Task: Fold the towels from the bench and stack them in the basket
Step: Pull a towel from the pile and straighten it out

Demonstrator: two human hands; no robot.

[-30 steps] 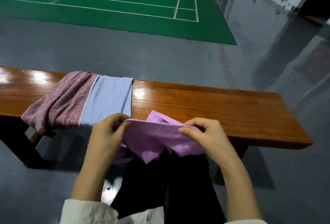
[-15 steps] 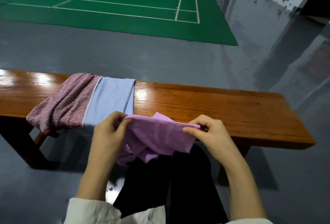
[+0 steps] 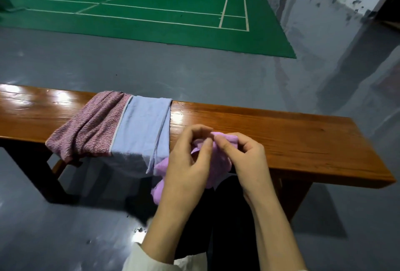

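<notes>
**Head view: two hands pinch a lilac towel at the bench edge**

Fingertips of both hands meet at the top of a bunched lilac towel [image 3: 219, 159]. The left hand [image 3: 188, 167] has its thumb and forefinger closed narrowly on a fold of the cloth, with the other fingers curled above it. The right hand [image 3: 249, 156] has its thumb pressed to the same fold and its fingers curled round the towel's far side. The two hands are almost touching. The towel is crumpled rather than flat. Its upper part lies between the hands over the near edge of the bench [image 3: 292, 138], and a loose end hangs below the left wrist, in front of dark trousers [image 3: 231, 216]. A pale sleeve [image 3: 138, 257] covers the left forearm near the bottom of the frame.

Just left of the hands, a blue towel [image 3: 140, 132] lies draped across the bench seat, its front end hanging over the near edge. A pink speckled towel [image 3: 91, 123] lies beside it, touching along one long side, and is also draped over the edge. The bench is glossy brown wood and stands on a grey floor [image 3: 194, 71]. A green court mat [image 3: 151, 6] with white lines lies well beyond it.
</notes>
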